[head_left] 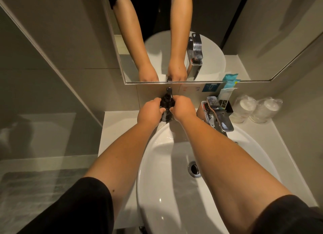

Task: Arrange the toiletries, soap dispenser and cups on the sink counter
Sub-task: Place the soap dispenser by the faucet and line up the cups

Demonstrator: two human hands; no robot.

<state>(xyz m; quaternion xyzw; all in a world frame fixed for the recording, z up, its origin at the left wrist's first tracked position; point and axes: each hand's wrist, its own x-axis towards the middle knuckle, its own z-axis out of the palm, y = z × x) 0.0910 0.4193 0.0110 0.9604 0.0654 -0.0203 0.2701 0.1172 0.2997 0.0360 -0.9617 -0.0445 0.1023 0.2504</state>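
A dark soap dispenser with a pump head stands upright at the back of the white counter, close to the wall under the mirror. My left hand grips its left side and my right hand grips its right side. The bottle's lower body is mostly hidden between my fingers. To the right, past the tap, a black holder carries toiletry packets. Two plastic-wrapped cups stand upside down in the back right corner.
A chrome tap rises behind the white basin, just right of my right wrist. The mirror hangs directly above the dispenser. A glass partition borders the counter on the left, with a grey bath mat behind it.
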